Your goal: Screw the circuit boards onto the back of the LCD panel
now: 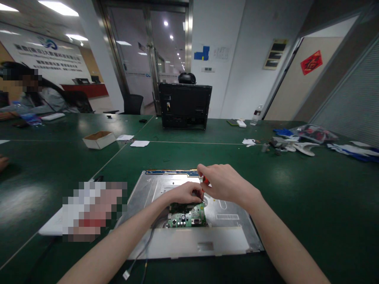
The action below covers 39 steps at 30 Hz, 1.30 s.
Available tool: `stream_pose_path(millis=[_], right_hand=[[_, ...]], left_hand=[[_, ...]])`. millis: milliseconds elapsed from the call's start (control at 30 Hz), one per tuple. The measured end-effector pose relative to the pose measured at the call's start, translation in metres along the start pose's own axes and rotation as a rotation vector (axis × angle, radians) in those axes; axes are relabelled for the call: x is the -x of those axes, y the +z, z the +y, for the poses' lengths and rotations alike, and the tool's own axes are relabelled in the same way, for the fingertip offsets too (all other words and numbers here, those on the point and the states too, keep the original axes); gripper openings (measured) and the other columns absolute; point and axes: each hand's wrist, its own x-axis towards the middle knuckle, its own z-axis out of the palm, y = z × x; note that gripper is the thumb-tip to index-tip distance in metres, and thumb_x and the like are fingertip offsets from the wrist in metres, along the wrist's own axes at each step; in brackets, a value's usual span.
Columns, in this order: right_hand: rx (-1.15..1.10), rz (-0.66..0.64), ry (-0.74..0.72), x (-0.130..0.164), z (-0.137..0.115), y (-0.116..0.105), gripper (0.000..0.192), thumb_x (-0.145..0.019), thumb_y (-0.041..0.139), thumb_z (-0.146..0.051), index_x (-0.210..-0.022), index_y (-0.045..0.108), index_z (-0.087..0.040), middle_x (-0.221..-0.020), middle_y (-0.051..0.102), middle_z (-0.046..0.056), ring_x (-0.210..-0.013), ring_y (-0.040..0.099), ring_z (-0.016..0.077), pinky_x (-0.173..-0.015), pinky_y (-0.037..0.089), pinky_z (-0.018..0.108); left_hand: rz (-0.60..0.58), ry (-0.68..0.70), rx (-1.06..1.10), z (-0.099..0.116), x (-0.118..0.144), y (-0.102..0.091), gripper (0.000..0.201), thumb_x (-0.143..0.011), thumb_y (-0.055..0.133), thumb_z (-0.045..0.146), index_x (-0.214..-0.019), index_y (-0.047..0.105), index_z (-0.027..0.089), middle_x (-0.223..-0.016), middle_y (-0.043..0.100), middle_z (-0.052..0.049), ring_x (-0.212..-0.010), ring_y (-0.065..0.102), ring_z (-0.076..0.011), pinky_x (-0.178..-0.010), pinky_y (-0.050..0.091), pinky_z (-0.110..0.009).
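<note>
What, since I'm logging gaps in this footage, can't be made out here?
All in the head view:
Red object: mostly hidden by the right hand, so its full shape is unclear.
Green circuit board: upper part covered by the left hand.
Barcode label on the metal panel: too small to read.
Co-worker's hand: cut off by the left edge.

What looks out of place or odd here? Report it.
A grey cable trails past the near edge of the metal panel, its white connector plugged into nothing; that loose end looks odd. I see no spill.
</note>
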Motion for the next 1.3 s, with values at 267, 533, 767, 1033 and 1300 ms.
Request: stream_pose_path(millis=[267, 533, 767, 1033, 1300], right_hand=[[-0.007, 0.014, -0.010, -0.0006, 0.0014, 0.0012, 0.019, -0.086, 0.046, -0.039, -0.087, 0.057, -0.024, -0.073, 0.065, 0.001, -0.062, 0.057, 0.0163, -0.049, 0.021, 0.026], [-0.025, 0.050, -0.034, 0.0020, 0.0010, 0.0021, 0.017, -0.079, 0.050, -0.027, -0.095, 0.051, -0.021, -0.077, 0.065, 0.002, -0.061, 0.057, 0.0153, -0.048, 0.019, 0.027], [-0.018, 0.028, -0.019, 0.0002, 0.0017, 0.0023, 0.019, -0.085, 0.048, -0.039, -0.092, 0.055, -0.024, -0.075, 0.066, 0.002, -0.064, 0.058, 0.0171, -0.049, 0.020, 0.026], [0.003, 0.007, 0.002, 0.0002, 0.0008, 0.0000, 0.013, -0.083, 0.047, -0.029, -0.094, 0.051, -0.021, -0.077, 0.065, 0.002, -0.063, 0.058, 0.0159, -0.048, 0.021, 0.026], [0.009, -0.001, 0.003, 0.0003, -0.0012, -0.0020, 0.020, -0.086, 0.047, -0.041, -0.095, 0.052, -0.023, -0.076, 0.065, 0.003, -0.065, 0.059, 0.0183, -0.050, 0.024, 0.026]], left_hand=[[-0.013, 0.024, 0.039, 0.0012, 0.0004, -0.0005, 0.009, -0.072, 0.062, 0.012, -0.081, 0.064, 0.014, -0.076, 0.064, 0.000, -0.071, 0.059, -0.0133, -0.068, 0.044, -0.021], [0.014, -0.002, 0.014, -0.0037, 0.0003, 0.0015, 0.012, -0.070, 0.064, 0.012, -0.082, 0.063, 0.013, -0.078, 0.064, 0.000, -0.072, 0.058, -0.0140, -0.065, 0.044, -0.021], [-0.031, 0.034, 0.051, 0.0014, 0.0000, -0.0011, 0.010, -0.072, 0.062, 0.011, -0.082, 0.064, 0.014, -0.076, 0.064, 0.000, -0.071, 0.058, -0.0133, -0.067, 0.044, -0.021], [-0.002, 0.004, 0.039, 0.0002, 0.0001, 0.0005, 0.012, -0.070, 0.064, 0.011, -0.081, 0.064, 0.013, -0.078, 0.063, -0.001, -0.072, 0.058, -0.0134, -0.066, 0.044, -0.021], [-0.027, 0.025, 0.061, 0.0012, -0.0002, -0.0009, 0.011, -0.072, 0.062, 0.012, -0.083, 0.064, 0.014, -0.079, 0.065, 0.000, -0.073, 0.059, -0.0147, -0.069, 0.044, -0.023]])
